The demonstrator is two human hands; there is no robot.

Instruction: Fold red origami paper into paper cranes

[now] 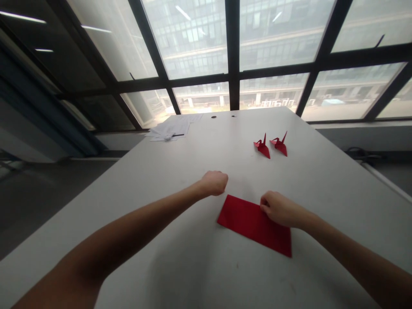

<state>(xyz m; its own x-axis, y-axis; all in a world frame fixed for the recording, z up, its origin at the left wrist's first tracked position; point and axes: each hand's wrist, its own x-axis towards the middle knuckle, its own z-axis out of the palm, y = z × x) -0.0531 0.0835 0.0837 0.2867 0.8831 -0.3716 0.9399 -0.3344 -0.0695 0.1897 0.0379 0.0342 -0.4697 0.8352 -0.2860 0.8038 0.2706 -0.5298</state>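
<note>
A sheet of red paper (247, 221), folded into a rectangle, lies at a slant on the white table in front of me. My right hand (278, 209) is closed at its far edge, with thumb and fingers gripping or pressing the paper there; it covers part of the right side. Just beyond the paper's far left corner is my left hand (215, 183), curled into a fist and apart from the paper. Nothing shows in that fist, though its fingertips face away from me.
Two folded red paper cranes, the left one (262, 146) and the right one (280, 144), stand farther back on the right of the white table (180, 266). Loose white papers (172, 127) with a dark pen (178, 135) lie at the far left. Large windows rise behind the table.
</note>
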